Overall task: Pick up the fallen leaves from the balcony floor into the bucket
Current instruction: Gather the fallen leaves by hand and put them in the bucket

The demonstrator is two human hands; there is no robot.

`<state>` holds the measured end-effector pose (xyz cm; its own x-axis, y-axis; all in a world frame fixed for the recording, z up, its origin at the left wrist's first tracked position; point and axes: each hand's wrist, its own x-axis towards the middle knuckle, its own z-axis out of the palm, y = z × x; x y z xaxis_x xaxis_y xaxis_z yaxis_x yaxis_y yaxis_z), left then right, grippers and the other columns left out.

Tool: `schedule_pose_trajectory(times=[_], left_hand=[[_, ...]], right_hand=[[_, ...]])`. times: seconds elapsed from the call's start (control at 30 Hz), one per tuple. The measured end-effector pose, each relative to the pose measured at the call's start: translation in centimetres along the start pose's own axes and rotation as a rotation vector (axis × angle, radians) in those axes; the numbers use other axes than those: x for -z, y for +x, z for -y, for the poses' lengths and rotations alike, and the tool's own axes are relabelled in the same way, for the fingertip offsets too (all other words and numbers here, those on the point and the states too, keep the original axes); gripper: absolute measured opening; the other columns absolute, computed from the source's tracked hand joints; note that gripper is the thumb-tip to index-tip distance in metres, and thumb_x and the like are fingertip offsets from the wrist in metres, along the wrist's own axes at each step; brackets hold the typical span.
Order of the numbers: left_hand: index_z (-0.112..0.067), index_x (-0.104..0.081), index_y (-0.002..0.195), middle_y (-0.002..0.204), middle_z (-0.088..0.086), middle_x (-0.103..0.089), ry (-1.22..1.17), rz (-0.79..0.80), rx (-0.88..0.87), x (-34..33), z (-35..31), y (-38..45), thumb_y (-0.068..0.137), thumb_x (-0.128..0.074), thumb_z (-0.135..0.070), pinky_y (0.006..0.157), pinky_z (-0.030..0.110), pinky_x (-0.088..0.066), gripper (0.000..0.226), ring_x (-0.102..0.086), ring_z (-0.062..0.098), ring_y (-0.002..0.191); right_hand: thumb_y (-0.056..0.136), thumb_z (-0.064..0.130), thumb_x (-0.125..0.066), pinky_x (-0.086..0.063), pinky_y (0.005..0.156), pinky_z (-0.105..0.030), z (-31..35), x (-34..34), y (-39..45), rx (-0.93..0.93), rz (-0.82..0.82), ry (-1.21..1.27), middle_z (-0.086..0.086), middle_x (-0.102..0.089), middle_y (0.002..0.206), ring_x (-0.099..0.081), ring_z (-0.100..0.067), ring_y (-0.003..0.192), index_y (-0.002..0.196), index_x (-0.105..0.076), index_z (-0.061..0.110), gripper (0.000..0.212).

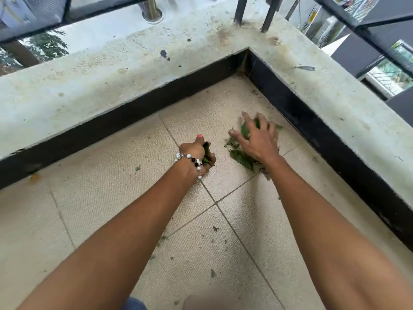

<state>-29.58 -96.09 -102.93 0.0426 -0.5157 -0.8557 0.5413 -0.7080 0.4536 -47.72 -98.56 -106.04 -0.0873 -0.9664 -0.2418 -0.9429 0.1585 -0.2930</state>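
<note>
- Near the inner corner of the concrete parapet point(134, 72), where its two black-faced runs meet, a pile of green leaves point(242, 158) lies on the beige tiled floor point(93, 209).
- Right hand point(257, 139) is spread over that pile, fingers apart and slightly bent, touching the top leaves; motion blur hides whether any leaf is pinched.
- Left hand point(197, 156), with a beaded bracelet point(193, 163) at the wrist, sits farther from the corner than the right, fingers curled tight around a clutch of green leaves.
- Between the two hands a short strip of bare tile shows; they are near each other but apart.
- Right hand is close to the parapet's right-hand black face, with only a narrow band of tile between.
- Away from the corner, toward the camera, small leaf scraps point(213, 273) are scattered over wide open floor between the forearms.
- Dark metal railing bars point(239, 12) rise from the parapet top beyond the corner.
- No bucket is in view.
</note>
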Motion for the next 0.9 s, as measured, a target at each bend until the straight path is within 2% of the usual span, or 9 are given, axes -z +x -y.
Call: schedule_pose_trajectory(times=[0.13, 0.27, 0.37, 0.5, 0.57, 0.63, 0.7, 0.8, 0.9], left_hand=[[0.005, -0.057, 0.083, 0.055, 0.011, -0.057, 0.099, -0.009, -0.064, 0.4, 0.0, 0.2, 0.099, -0.055, -0.023, 0.034, 0.016, -0.035, 0.032, -0.045, 0.016, 0.038], [0.004, -0.055, 0.074, 0.064, 0.014, -0.059, 0.155, 0.017, -0.112, 0.4, 0.5, 0.0, 0.1, -0.052, -0.017, 0.032, 0.014, -0.032, 0.034, -0.045, 0.014, 0.038], [0.003, -0.059, 0.074, 0.07, 0.013, -0.063, 0.247, 0.024, -0.14, 0.4, 0.9, -0.2, 0.099, -0.055, -0.018, 0.033, 0.014, -0.031, 0.032, -0.044, 0.014, 0.037], [0.002, -0.061, 0.087, 0.084, 0.017, -0.063, 0.359, 0.006, -0.139, 0.3, 1.4, -0.9, 0.097, -0.058, -0.02, 0.031, 0.013, -0.029, 0.025, -0.044, 0.014, 0.035], [0.0, -0.062, 0.086, 0.089, 0.018, -0.062, 0.398, -0.003, -0.159, 0.2, 1.6, -1.1, 0.096, -0.059, -0.021, 0.031, 0.014, -0.031, 0.024, -0.044, 0.016, 0.042], [-0.003, -0.062, 0.083, 0.088, 0.018, -0.063, 0.45, -0.011, -0.196, 0.0, 1.8, -1.1, 0.096, -0.06, -0.021, 0.032, 0.015, -0.032, 0.023, -0.045, 0.017, 0.044], [-0.003, -0.061, 0.08, 0.093, 0.021, -0.066, 0.476, -0.029, -0.233, 0.1, 1.8, -0.9, 0.094, -0.063, -0.02, 0.032, 0.014, -0.032, 0.022, -0.047, 0.021, 0.046], [0.0, -0.061, 0.082, 0.098, 0.027, -0.068, 0.471, -0.053, -0.255, 0.6, 1.6, -0.6, 0.093, -0.064, -0.02, 0.033, 0.015, -0.034, 0.023, -0.049, 0.023, 0.046], [-0.001, -0.06, 0.084, 0.093, 0.027, -0.069, 0.485, -0.069, -0.27, 1.2, 1.6, -0.4, 0.094, -0.063, -0.022, 0.034, 0.017, -0.034, 0.024, -0.048, 0.021, 0.041]], right_hand=[[0.083, 0.079, -0.03, -0.004, 0.113, -0.065, 1.9, -1.6, -1.6, 0.178, 0.014, -0.161, -0.008, -0.014, 0.159, -0.011, -0.041, 0.143, 0.15, -0.024, 0.035, 0.081], [0.098, 0.037, -0.048, -0.035, 0.102, -0.053, 2.3, -3.9, -4.8, 0.247, -0.218, -0.062, -0.011, -0.046, 0.137, -0.039, -0.032, 0.124, 0.129, -0.052, 0.017, 0.036], [0.092, 0.004, -0.058, -0.042, 0.088, -0.041, 2.1, -4.6, -5.4, 0.257, -0.334, -0.019, -0.012, -0.056, 0.118, -0.047, -0.03, 0.105, 0.113, -0.06, 0.004, 0.021], [0.093, -0.003, -0.052, -0.041, 0.079, -0.006, 2.9, -2.2, -4.8, -0.031, -0.367, 0.615, -0.006, -0.06, 0.104, -0.055, -0.016, 0.095, 0.1, -0.063, 0.007, 0.016], [0.094, 0.0, -0.053, -0.047, 0.082, -0.011, 3.6, -0.7, -4.7, -0.136, -0.378, 0.971, 0.001, -0.064, 0.098, -0.061, -0.008, 0.092, 0.099, -0.063, 0.012, 0.017], [0.094, 0.001, -0.054, -0.05, 0.081, -0.016, 3.2, 0.4, -4.9, -0.145, -0.417, 1.027, 0.005, -0.061, 0.098, -0.059, -0.002, 0.092, 0.106, -0.062, 0.021, 0.024], [0.095, 0.002, -0.052, -0.05, 0.087, -0.016, 1.3, 0.9, -5.1, -0.163, -0.465, 0.932, 0.003, -0.061, 0.108, -0.058, -0.004, 0.1, 0.111, -0.064, 0.027, 0.033], [0.096, 0.003, -0.05, -0.045, 0.102, -0.025, -2.6, 0.3, -6.0, -0.198, -0.47, 0.684, -0.007, -0.054, 0.119, -0.049, -0.01, 0.108, 0.117, -0.067, 0.01, 0.028], [0.099, 0.027, -0.05, -0.026, 0.108, -0.037, -5.2, -1.4, -7.3, -0.208, -0.394, 0.4, -0.011, -0.044, 0.132, -0.035, -0.023, 0.122, 0.123, -0.064, 0.012, 0.032]])
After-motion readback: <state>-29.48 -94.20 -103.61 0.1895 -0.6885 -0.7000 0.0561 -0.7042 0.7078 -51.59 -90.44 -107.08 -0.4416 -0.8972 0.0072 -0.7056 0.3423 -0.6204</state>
